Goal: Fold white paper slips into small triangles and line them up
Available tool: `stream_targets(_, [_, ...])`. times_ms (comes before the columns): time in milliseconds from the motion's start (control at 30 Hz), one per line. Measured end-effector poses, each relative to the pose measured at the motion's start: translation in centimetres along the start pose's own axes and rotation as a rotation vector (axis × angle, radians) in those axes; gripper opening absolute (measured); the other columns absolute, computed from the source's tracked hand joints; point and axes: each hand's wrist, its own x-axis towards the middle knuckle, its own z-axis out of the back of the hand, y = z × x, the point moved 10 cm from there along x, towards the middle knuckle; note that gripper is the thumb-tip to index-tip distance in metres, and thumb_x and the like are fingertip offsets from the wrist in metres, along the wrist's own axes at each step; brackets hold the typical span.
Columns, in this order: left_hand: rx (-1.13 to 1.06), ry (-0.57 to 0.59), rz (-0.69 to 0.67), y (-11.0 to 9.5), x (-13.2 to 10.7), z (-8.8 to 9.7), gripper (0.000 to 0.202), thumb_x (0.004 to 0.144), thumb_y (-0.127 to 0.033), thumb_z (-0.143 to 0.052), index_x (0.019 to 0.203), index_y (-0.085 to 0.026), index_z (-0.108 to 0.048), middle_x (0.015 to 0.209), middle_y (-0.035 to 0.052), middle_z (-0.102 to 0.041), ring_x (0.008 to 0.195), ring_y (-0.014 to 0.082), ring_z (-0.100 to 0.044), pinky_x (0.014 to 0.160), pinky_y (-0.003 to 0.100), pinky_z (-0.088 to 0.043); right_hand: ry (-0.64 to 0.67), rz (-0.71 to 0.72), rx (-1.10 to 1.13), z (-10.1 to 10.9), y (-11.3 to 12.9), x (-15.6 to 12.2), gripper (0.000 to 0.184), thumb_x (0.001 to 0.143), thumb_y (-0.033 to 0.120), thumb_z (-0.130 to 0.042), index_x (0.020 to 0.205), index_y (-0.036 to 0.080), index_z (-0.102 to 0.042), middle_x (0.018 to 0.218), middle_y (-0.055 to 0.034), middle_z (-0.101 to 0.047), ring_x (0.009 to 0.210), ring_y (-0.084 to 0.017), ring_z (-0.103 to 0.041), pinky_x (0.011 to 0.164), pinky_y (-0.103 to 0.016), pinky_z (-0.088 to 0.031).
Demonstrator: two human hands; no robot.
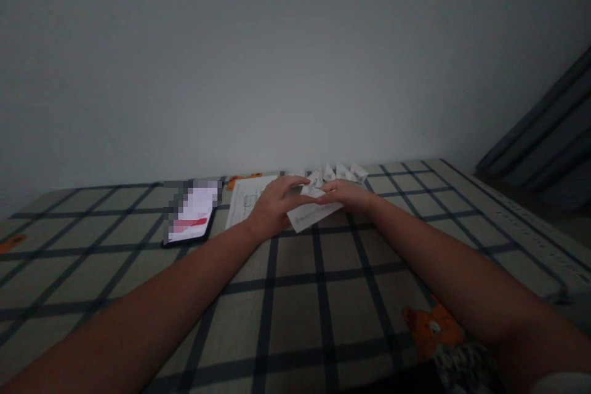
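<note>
Both of my hands rest far out on a checked cloth (295, 308), meeting over a folded piece of white paper (310, 215). My left hand (274, 206) has its fingers curled over the paper's upper edge and pinches it. My right hand (348, 194) presses its closed fingers on the paper's right end. Just behind the hands lie several small folded paper shapes (339, 173) in a row. A flat white sheet (247, 200) with faint print lies under my left hand.
A phone (191, 218) with a lit screen lies left of the sheet. A plain wall (277, 61) rises right behind the cloth. A dark slanted frame (545, 135) stands at the right. An orange cartoon print (431, 329) marks the cloth near my right forearm.
</note>
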Motion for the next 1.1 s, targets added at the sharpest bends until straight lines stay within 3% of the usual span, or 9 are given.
stream_targets(133, [-0.011,-0.042,0.020,0.1,-0.1,0.7,0.016,0.074,-0.031,-0.065,0.089,-0.028,-0.068,0.114,0.0048,-0.058,0.108,0.0210,-0.049,0.093,0.040,-0.037,-0.034,0.097,-0.040,0.2,0.7,0.1,0.024,0.072,0.038,-0.062,0.069,0.014,-0.060,0.063,-0.0007,-0.058,0.056,-0.010,-0.050,0.054,-0.022,-0.040])
stream_targets(233, [-0.132,-0.051,0.094,1.0,-0.1,0.7,0.014,0.075,-0.031,-0.063,0.087,-0.024,-0.068,0.102,0.0049,-0.064,0.099,0.0189,-0.054,0.090,0.038,-0.039,-0.079,0.193,0.001,0.7,0.9,0.5,0.039,0.082,0.048,-0.047,0.066,0.015,-0.058,0.058,-0.0021,-0.056,0.059,-0.012,-0.052,0.059,-0.024,-0.042])
stream_targets(300, [-0.202,-0.053,0.245,2.4,-0.3,0.5,0.016,0.077,-0.033,-0.061,0.084,-0.020,-0.067,0.091,0.0056,-0.067,0.089,0.0180,-0.058,0.085,0.036,-0.043,-0.131,0.214,0.036,1.1,0.6,0.8,0.045,0.083,0.054,-0.041,0.068,0.015,-0.058,0.060,-0.0032,-0.057,0.060,-0.013,-0.053,0.061,-0.026,-0.044])
stream_targets(433, [-0.330,-0.089,0.689,6.0,-2.2,-0.2,0.031,0.074,-0.042,-0.062,0.084,-0.013,-0.066,0.081,0.0080,-0.068,0.073,0.0187,-0.061,0.070,0.032,-0.048,-0.219,0.275,-0.005,1.3,0.8,1.1,0.057,0.081,0.066,-0.032,0.069,0.016,-0.057,0.063,-0.0046,-0.058,0.058,-0.014,-0.054,0.064,-0.028,-0.046])
stream_targets(567, [-0.515,-0.130,0.873,7.1,-3.2,-1.0,0.036,0.069,-0.040,-0.066,0.089,-0.010,-0.065,0.089,0.0105,-0.069,0.077,0.0195,-0.063,0.071,0.031,-0.049,-0.240,0.367,0.062,0.6,1.9,0.6,0.064,0.081,0.069,-0.023,0.090,0.015,-0.058,0.071,-0.0052,-0.060,0.059,-0.013,-0.056,0.063,-0.029,-0.049])
stream_targets(700, [-0.670,-0.110,0.980,7.2,-4.3,-2.6,0.041,0.066,-0.041,-0.069,0.093,-0.011,-0.066,0.088,0.0108,-0.070,0.074,0.0204,-0.064,0.066,0.030,-0.049,-0.374,0.391,-0.174,0.5,3.2,-0.4,0.046,0.075,0.049,-0.058,0.106,0.015,-0.058,0.093,-0.0062,-0.064,0.071,-0.013,-0.059,0.066,-0.027,-0.050])
stream_targets(800, [-0.764,-0.130,1.031,7.6,-5.4,-3.6,0.040,0.066,-0.043,-0.069,0.088,-0.009,-0.067,0.082,0.0119,-0.070,0.071,0.0214,-0.064,0.064,0.030,-0.048,-0.371,0.420,-0.308,-0.3,3.9,-0.6,0.038,0.078,0.042,-0.056,0.103,0.015,-0.064,0.097,-0.0071,-0.066,0.074,-0.014,-0.060,0.068,-0.028,-0.050])
stream_targets(967, [-0.999,-0.197,0.992,8.0,-5.6,-4.6,0.035,0.067,-0.037,-0.070,0.091,-0.012,-0.067,0.089,0.0104,-0.070,0.077,0.0202,-0.064,0.071,0.030,-0.047,-0.349,0.514,-0.380,-0.8,4.6,-1.2,0.041,0.083,0.039,-0.051,0.119,0.020,-0.057,0.121,-0.0069,-0.058,0.081,-0.014,-0.061,0.068,-0.027,-0.050])
stream_targets(1100, [-1.089,-0.219,0.978,8.0,-5.6,-4.9,0.029,0.069,-0.034,-0.068,0.088,-0.013,-0.068,0.086,0.0091,-0.069,0.076,0.0183,-0.063,0.071,0.028,-0.045,-0.259,0.573,-0.487,-1.8,4.8,-1.4,0.037,0.088,0.032,-0.045,0.121,0.022,-0.056,0.105,-0.0054,-0.065,0.070,-0.010,-0.058,0.069,-0.027,-0.048])
